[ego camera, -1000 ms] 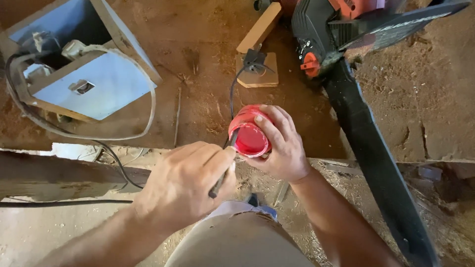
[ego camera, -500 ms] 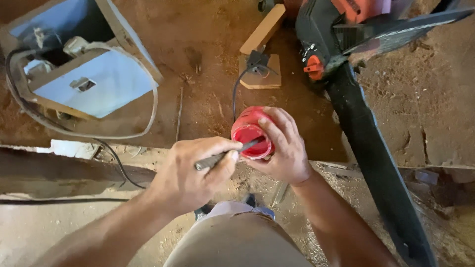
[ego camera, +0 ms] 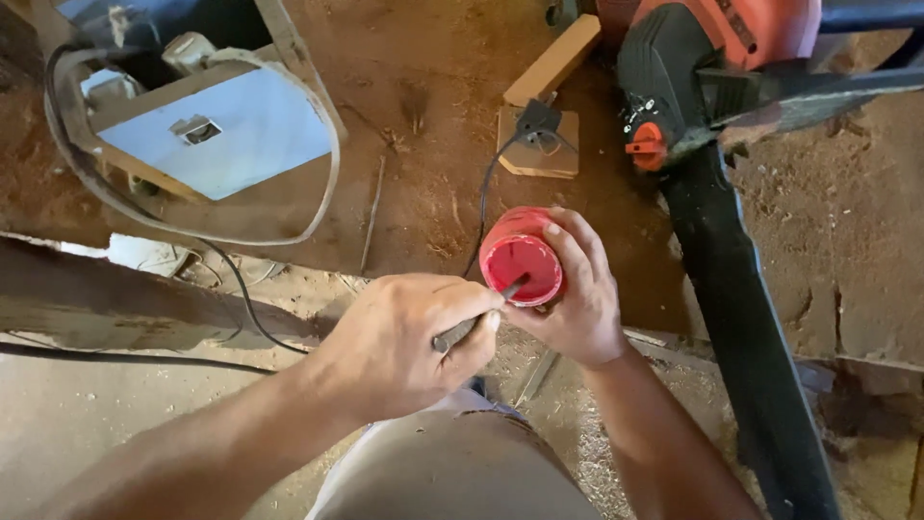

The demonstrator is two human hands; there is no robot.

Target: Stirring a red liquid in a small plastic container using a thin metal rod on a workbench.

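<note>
Sawdusty workbench (ego camera: 414, 193); left hand (ego camera: 404, 342) fingers gripping thin tool (ego camera: 476, 320), right hand (ego camera: 577, 299) fingers gripping red cup (ego camera: 520, 258).

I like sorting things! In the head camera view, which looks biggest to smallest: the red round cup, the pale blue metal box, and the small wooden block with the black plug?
1. Pale blue metal box
2. Red round cup, though it sits nearer the camera
3. Small wooden block

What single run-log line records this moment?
left hand: grips thin metal tool, tip inside red cup | right hand: holds red cup | chainsaw: on workbench
</note>
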